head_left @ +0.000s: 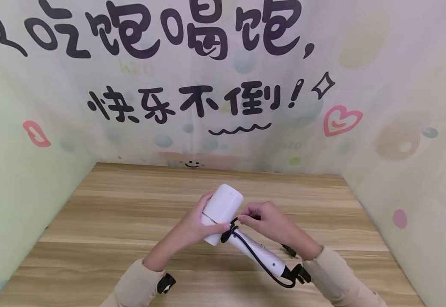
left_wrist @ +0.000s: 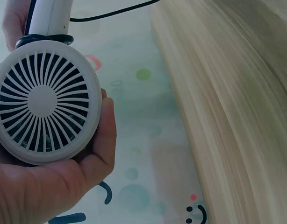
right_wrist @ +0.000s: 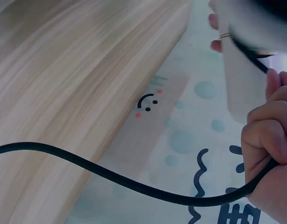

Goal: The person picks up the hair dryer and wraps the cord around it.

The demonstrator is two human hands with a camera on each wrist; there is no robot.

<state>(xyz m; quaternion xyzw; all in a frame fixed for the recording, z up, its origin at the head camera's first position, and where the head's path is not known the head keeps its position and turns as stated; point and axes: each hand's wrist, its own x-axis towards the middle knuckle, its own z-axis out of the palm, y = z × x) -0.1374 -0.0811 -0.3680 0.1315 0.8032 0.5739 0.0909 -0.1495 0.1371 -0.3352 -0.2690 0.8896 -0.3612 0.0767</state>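
Observation:
A white hair dryer (head_left: 224, 202) is held above the table, its handle (head_left: 259, 251) slanting down to the right. My left hand (head_left: 192, 226) grips its head, the thumb lying across the near side. In the left wrist view the round slotted grille (left_wrist: 41, 101) faces the camera. A black cord (right_wrist: 134, 184) is looped round the handle where it meets the head. My right hand (head_left: 270, 221) pinches the cord just above that loop; in the right wrist view its fingers (right_wrist: 269, 126) are curled round it. A dark piece (head_left: 289, 250), perhaps the plug, shows below the right wrist.
The wood-grain table (head_left: 123, 192) stretches out beneath both hands. Printed pale cloth walls (head_left: 192, 140) stand behind it and at both sides. Small black devices sit on the left wrist (head_left: 166, 283) and right wrist (head_left: 302, 273).

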